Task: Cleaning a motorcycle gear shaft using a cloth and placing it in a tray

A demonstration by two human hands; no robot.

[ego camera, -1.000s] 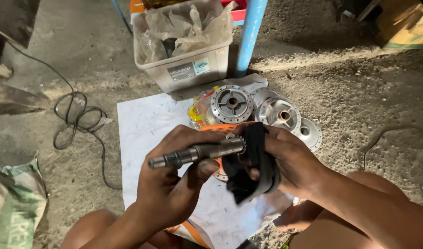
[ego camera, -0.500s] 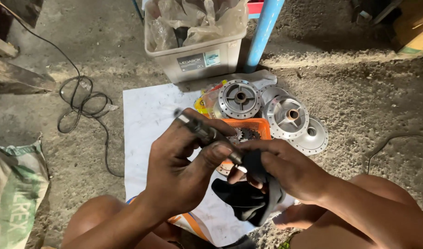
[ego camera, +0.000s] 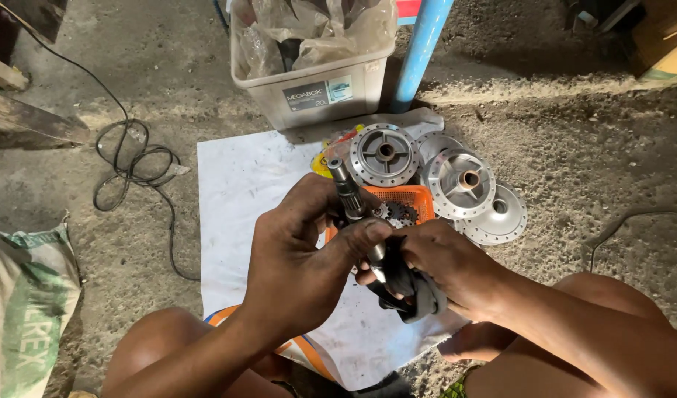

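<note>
the left hand (ego camera: 298, 258) has its grip closed around a steel shaft (ego camera: 351, 203), tilted up above the orange tray (ego camera: 416, 200), so the right hand (ego camera: 449, 265), closed on a dark rag (ego camera: 416, 291), can reach its lower end.

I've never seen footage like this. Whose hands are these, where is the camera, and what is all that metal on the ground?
There is no machine here: a person sits on a gritty floor, and the camera is worn on their head, looking down at their own two hands. The left hand grips a splined metal shaft, tilted with its end pointing up and away. The right hand holds a dark rag around the shaft's lower end. Below lies a white sheet with an orange basket of small parts. Beside it sit three round metal hubs. Behind stand a plastic bin of bags and a blue pole; a black cable coils at the left.
</note>
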